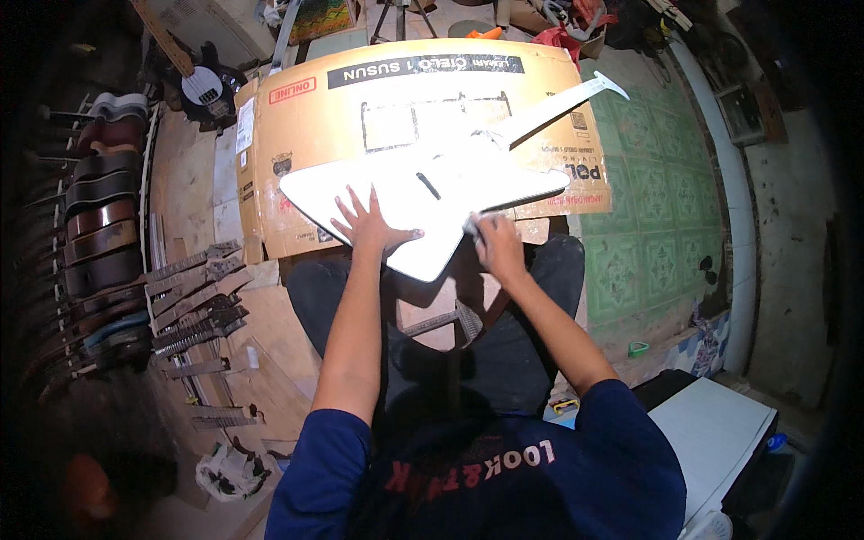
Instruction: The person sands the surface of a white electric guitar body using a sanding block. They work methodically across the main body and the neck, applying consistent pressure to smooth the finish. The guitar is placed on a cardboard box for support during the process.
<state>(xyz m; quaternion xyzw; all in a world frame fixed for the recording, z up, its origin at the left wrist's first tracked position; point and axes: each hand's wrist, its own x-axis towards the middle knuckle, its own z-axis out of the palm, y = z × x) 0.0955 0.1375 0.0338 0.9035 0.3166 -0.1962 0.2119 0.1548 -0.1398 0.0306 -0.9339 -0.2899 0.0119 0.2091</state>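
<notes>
A white, angular electric guitar (423, 193) with a pointed body and a white neck lies across a flattened cardboard box (306, 117) before my knees. Glare washes out most of its top; a dark slot shows near the middle. My left hand (367, 225) rests flat on the body's near left part, fingers spread. At the near right edge, in the notch of the body, my right hand (497, 245) is closed, its fingertips pressed to the rim. Something small and greyish appears between those fingers, too small to make out.
Several guitar bodies (108, 198) hang in a rack on the left, with guitar necks (202, 306) on the floor beside it. A dark guitar (205, 88) stands far left. Green tiles (643, 207) cover the right floor; a white panel (706, 441) is near right.
</notes>
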